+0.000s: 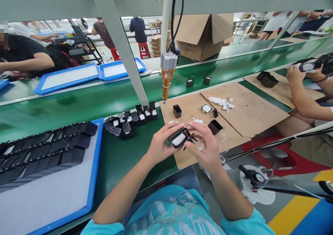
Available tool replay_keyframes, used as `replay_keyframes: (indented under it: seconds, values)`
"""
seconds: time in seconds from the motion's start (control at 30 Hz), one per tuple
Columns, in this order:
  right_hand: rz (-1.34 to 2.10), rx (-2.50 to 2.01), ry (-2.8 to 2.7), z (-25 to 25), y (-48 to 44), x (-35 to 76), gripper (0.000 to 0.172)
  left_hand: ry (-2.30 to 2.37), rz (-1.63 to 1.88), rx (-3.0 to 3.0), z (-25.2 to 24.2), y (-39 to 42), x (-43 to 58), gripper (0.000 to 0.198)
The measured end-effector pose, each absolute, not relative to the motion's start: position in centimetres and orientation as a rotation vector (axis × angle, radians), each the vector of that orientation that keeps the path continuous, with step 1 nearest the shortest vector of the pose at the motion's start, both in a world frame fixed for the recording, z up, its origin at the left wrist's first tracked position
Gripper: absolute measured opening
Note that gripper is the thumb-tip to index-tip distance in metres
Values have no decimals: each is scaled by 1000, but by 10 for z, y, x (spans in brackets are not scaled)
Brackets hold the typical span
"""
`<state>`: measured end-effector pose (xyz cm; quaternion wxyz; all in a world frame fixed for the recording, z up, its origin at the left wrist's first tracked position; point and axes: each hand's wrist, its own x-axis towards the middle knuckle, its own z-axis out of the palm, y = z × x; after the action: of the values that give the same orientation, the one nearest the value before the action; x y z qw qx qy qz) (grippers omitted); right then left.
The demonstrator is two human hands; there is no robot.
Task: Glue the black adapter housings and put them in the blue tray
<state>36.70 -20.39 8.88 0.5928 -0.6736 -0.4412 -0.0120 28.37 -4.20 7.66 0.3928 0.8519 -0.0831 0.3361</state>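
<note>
Between my two hands is a black plastic case [178,140] with a white block and thin red wires inside. My left hand [164,139] grips the case by its left end. The fingers of my right hand [206,143] close on a small black pronged part [190,138] at the right end of the case. Just beyond, on the cardboard, stand an open black case [215,126] and another black case [177,111]. A small green circuit board with a white top [206,108] lies farther back, with a little black part [215,113] beside it.
An orange-tipped dispensing nozzle [166,80] hangs above the cardboard [241,106]. Several filled black cases [130,120] cluster at left, near a blue-rimmed tray [95,165] holding rows of cases. White scraps [221,102] lie behind. A co-worker's hands [296,74] work at far right.
</note>
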Motion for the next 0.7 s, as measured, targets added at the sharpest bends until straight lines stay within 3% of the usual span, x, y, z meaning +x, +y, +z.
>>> replay_keyframes:
  seconds: [0.1,0.37,0.7]
  values:
    - [-162,-1666,-1161,92,-208,370,43,-202,848,2176,80,-40,283,57]
    - [-446,-2184,-1334,101,-198,369,12,-110,866,2495,74,-36,280,47]
    - [-510,-2405,-1535,99,-193,380,18,-17,743,2636,67,-24,281,43]
